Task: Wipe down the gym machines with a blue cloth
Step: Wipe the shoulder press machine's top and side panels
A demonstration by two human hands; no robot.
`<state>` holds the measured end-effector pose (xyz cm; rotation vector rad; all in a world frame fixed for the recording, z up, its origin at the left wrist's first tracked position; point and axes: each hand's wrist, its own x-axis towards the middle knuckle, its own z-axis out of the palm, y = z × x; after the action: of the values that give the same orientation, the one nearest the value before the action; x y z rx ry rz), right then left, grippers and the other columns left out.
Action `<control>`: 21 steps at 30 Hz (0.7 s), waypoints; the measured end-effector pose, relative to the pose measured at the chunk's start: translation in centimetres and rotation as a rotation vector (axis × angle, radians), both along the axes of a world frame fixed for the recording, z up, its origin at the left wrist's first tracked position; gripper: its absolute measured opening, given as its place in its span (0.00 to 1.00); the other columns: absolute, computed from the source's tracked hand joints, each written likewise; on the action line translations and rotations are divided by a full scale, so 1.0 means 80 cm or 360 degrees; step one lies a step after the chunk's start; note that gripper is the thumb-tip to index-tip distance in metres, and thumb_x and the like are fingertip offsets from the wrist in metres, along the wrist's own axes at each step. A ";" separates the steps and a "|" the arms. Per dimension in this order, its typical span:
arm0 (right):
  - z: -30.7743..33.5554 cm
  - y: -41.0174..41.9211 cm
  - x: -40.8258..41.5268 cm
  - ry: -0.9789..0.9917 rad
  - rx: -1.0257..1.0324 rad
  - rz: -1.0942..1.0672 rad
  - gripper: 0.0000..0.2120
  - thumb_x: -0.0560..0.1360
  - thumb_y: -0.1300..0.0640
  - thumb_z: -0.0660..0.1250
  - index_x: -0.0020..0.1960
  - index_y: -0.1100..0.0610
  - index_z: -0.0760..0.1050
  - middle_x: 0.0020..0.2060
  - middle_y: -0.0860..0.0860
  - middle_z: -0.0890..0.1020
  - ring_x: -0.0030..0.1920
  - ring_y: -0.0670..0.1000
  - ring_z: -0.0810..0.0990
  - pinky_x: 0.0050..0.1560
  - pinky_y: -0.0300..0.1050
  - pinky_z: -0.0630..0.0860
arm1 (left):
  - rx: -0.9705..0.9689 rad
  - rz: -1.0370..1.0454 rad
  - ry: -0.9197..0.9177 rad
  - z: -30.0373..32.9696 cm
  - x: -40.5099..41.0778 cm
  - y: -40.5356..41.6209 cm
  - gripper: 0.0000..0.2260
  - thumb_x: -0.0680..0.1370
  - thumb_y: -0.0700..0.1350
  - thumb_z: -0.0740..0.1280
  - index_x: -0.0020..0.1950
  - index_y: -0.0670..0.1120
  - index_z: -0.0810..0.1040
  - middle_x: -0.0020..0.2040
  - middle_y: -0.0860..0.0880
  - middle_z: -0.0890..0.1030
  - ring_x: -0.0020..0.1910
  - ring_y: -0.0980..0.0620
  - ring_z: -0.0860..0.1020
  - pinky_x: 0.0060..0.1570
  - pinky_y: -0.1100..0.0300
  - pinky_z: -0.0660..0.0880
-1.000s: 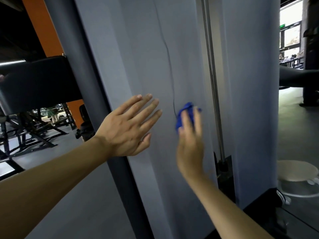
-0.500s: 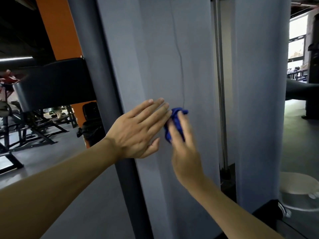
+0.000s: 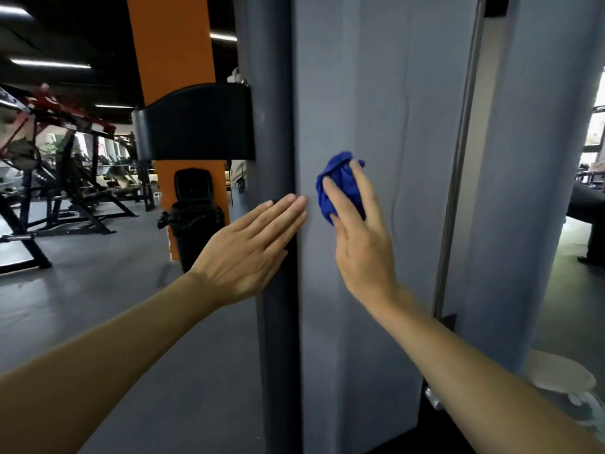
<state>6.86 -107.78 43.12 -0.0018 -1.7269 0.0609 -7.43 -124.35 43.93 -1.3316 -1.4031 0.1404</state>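
Right fingers [image 3: 361, 188]: spread flat over the cloth [image 3: 339, 188], pinning the bunched wad against the panel [image 3: 376, 93]; pressed on it, not curled round it.
Right hand [image 3: 363, 253]: palm toward the panel, wrist below the wad.
Left fingers [image 3: 278, 214]: straight, close together, holding nothing; tips at the seam where post [image 3: 278, 322] meets panel.
Left hand [image 3: 245, 253]: open, flat, laid across the post, seemingly as a brace; contact likely but not certain.
Cloth: blue, crumpled, on the grey panel just right of the post, near mid-height.
Step in hand: wiping the panel face, judged from the pressed wad.
Doing it well: even pressure through the flat fingers; overlapping passes; a wad covers little, so opening the cloth out would take more surface per pass; run into the post seam, where grime would likely gather.
Risk: the cloth slipping from under unclosed fingers.
Containers: one dark bin [image 3: 193, 217] beyond the post, by the orange pillar [image 3: 170, 44]; black liner at its rim; contents not visible.
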 end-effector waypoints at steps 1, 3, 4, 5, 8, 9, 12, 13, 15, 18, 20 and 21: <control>-0.029 0.006 0.001 -0.0061 0.0196 -0.0046 0.22 0.82 0.69 0.64 0.75 0.59 0.72 0.79 0.59 0.65 0.79 0.59 0.64 0.78 0.43 0.60 | 0.0001 -0.0023 -0.0031 -0.007 -0.003 -0.002 0.29 0.87 0.48 0.54 0.85 0.39 0.49 0.85 0.40 0.48 0.85 0.44 0.47 0.83 0.46 0.52; -0.093 0.015 0.006 -0.0292 0.0694 -0.0176 0.20 0.83 0.69 0.61 0.74 0.61 0.73 0.77 0.60 0.68 0.79 0.62 0.63 0.78 0.55 0.64 | 0.0002 -0.0023 -0.0069 -0.025 -0.007 -0.007 0.30 0.86 0.47 0.56 0.84 0.38 0.50 0.85 0.40 0.48 0.85 0.43 0.47 0.83 0.46 0.52; -0.123 0.017 0.010 -0.0440 0.0907 -0.0242 0.20 0.84 0.68 0.58 0.74 0.60 0.73 0.77 0.59 0.68 0.79 0.62 0.63 0.76 0.58 0.66 | -0.0009 0.0001 -0.0081 -0.035 -0.009 -0.008 0.30 0.86 0.47 0.56 0.84 0.38 0.49 0.85 0.40 0.47 0.85 0.43 0.46 0.83 0.46 0.51; -0.144 0.020 0.016 -0.0588 0.1068 -0.0279 0.21 0.84 0.68 0.57 0.75 0.59 0.73 0.77 0.58 0.68 0.79 0.61 0.63 0.75 0.59 0.67 | -0.0018 0.0032 -0.0092 -0.047 -0.010 -0.010 0.31 0.86 0.47 0.56 0.84 0.38 0.48 0.85 0.39 0.46 0.85 0.43 0.45 0.83 0.46 0.50; -0.133 0.035 0.029 -0.0764 0.1326 -0.0304 0.21 0.83 0.65 0.61 0.75 0.57 0.73 0.77 0.57 0.68 0.79 0.59 0.65 0.76 0.56 0.66 | -0.0012 0.0073 -0.0129 -0.081 -0.008 -0.013 0.32 0.85 0.49 0.56 0.84 0.37 0.47 0.85 0.39 0.44 0.84 0.42 0.43 0.83 0.46 0.46; -0.111 0.036 0.029 -0.0696 0.1308 -0.0318 0.20 0.84 0.64 0.60 0.74 0.56 0.74 0.77 0.57 0.69 0.78 0.59 0.66 0.76 0.55 0.67 | -0.0001 0.0052 -0.0148 -0.089 -0.007 -0.012 0.32 0.85 0.49 0.56 0.84 0.36 0.48 0.85 0.38 0.45 0.84 0.42 0.44 0.83 0.46 0.45; -0.046 0.036 0.021 -0.0373 0.0998 -0.0391 0.23 0.82 0.72 0.58 0.73 0.56 0.75 0.75 0.57 0.71 0.77 0.58 0.68 0.73 0.53 0.71 | 0.0055 0.0067 -0.0186 -0.113 -0.007 -0.011 0.33 0.84 0.48 0.57 0.84 0.36 0.47 0.85 0.37 0.45 0.84 0.41 0.44 0.83 0.46 0.45; -0.043 0.033 0.018 -0.0319 0.0904 -0.0380 0.25 0.81 0.74 0.59 0.73 0.57 0.75 0.75 0.58 0.71 0.77 0.59 0.67 0.72 0.54 0.72 | 0.0077 0.0094 -0.0197 -0.123 -0.007 -0.011 0.34 0.84 0.48 0.57 0.84 0.35 0.46 0.84 0.37 0.43 0.84 0.41 0.43 0.83 0.46 0.44; -0.074 0.030 0.013 -0.0290 0.0890 -0.0373 0.23 0.82 0.74 0.59 0.73 0.59 0.75 0.75 0.59 0.71 0.77 0.61 0.67 0.71 0.57 0.72 | 0.0118 0.0086 -0.0252 -0.141 -0.004 -0.009 0.33 0.84 0.47 0.56 0.84 0.35 0.47 0.84 0.37 0.43 0.84 0.41 0.43 0.83 0.46 0.46; -0.156 0.030 0.026 -0.0591 0.1192 -0.0367 0.24 0.81 0.70 0.63 0.76 0.60 0.70 0.77 0.59 0.67 0.78 0.62 0.64 0.75 0.58 0.68 | 0.0124 0.0047 -0.0396 -0.161 0.004 -0.008 0.33 0.83 0.48 0.58 0.83 0.34 0.50 0.84 0.35 0.46 0.84 0.39 0.44 0.83 0.45 0.49; -0.174 0.039 0.039 -0.0865 0.1428 -0.0336 0.27 0.79 0.68 0.64 0.77 0.60 0.69 0.79 0.59 0.65 0.80 0.61 0.61 0.77 0.58 0.64 | 0.0086 0.0097 -0.0416 -0.170 0.007 -0.007 0.35 0.84 0.51 0.59 0.82 0.32 0.50 0.83 0.33 0.46 0.84 0.37 0.44 0.83 0.44 0.49; -0.164 0.043 0.042 -0.0908 0.1496 -0.0322 0.26 0.79 0.67 0.63 0.77 0.59 0.69 0.79 0.59 0.65 0.80 0.61 0.62 0.77 0.58 0.64 | 0.0075 0.0121 -0.0410 -0.172 0.009 -0.007 0.36 0.84 0.53 0.59 0.82 0.32 0.50 0.83 0.32 0.46 0.84 0.36 0.43 0.83 0.43 0.49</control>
<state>10.19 -104.32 29.99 0.5412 -2.1570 -0.9819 -6.73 -124.92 30.20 -1.2915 -1.6647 -0.0146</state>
